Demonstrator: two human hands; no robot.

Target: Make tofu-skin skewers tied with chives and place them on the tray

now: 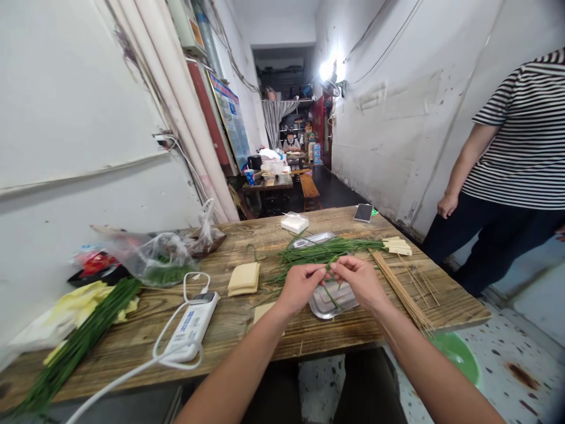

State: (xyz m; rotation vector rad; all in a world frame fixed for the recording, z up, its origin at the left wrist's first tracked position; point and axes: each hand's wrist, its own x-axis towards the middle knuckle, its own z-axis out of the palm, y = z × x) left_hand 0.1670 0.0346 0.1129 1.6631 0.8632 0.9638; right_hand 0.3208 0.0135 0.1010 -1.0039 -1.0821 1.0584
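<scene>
Far left on the wooden table (247, 330), a long bundle of green chives (75, 347) lies along the near edge beside yellow plastic bags (83, 300). Just right of it sits a white power bank (190, 325), its white cable (132, 371) looping off the near edge. Behind that, a clear plastic bag (163, 256) holds more greens. A stack of tofu skin sheets (244, 278) rests right of the power bank.

Centre now: the left hand (300, 287) and the right hand (359, 280) are close together, fingertips nearly meeting, both pinching a thin chive strand (329, 272) between them. That strand hangs just above a small metal tray (333, 300) near the table edge. Beyond the hands, a loose pile of chives (326, 252) spreads across the table, with a second metal tray (313, 239) behind it and a white tissue pack (294, 222) farther back.

To the right, bamboo skewers (401, 288) fan toward the near edge. More tofu skin strips (397, 245) lie at the chive tips. A phone (363, 212) sits at the far edge. At the far right stands a person in a striped shirt (525, 135).
</scene>
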